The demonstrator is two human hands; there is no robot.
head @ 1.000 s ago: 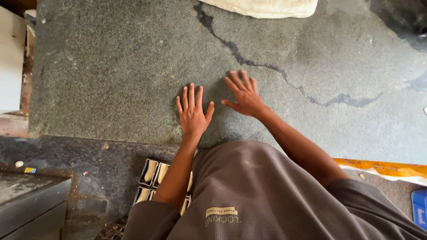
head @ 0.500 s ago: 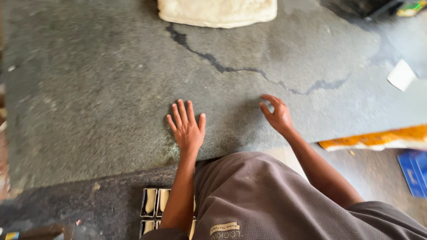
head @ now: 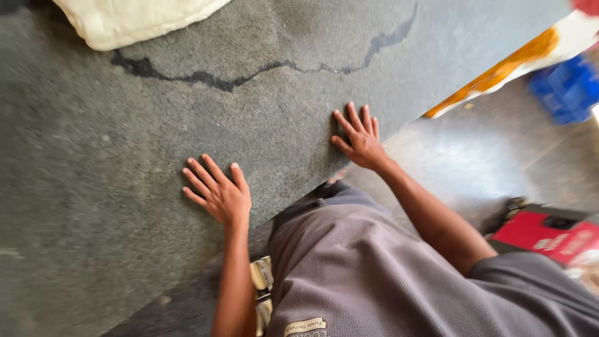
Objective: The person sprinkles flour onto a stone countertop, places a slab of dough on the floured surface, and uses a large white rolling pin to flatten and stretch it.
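While the view has swung round since half a second ago, so that the slab's near edge now runs slantwise instead of level, both hands lie flat on the grey stone slab [head: 93,187] as they did then. At the upper left the cream dough [head: 125,22] sits on the slab, now nearer that corner than before and cut off by the frame. The left hand [head: 218,193] rests palm down with fingers spread, just inside the slab's edge, much as earlier. A dark wavy vein [head: 249,73] crosses the stone above both hands. The right hand [head: 360,140], which was half curled on its fingertips half a second ago, now presses flat with its fingers fanned out, close to the edge and well apart from the left. Neither hand holds anything. The slab looks speckled, matt and dusty, with a paler patch near the dough. Below is the person's grey shirt [head: 374,274]. At the right, beyond the slab, lie a blue crate [head: 568,87] and a red box [head: 543,234] on the floor
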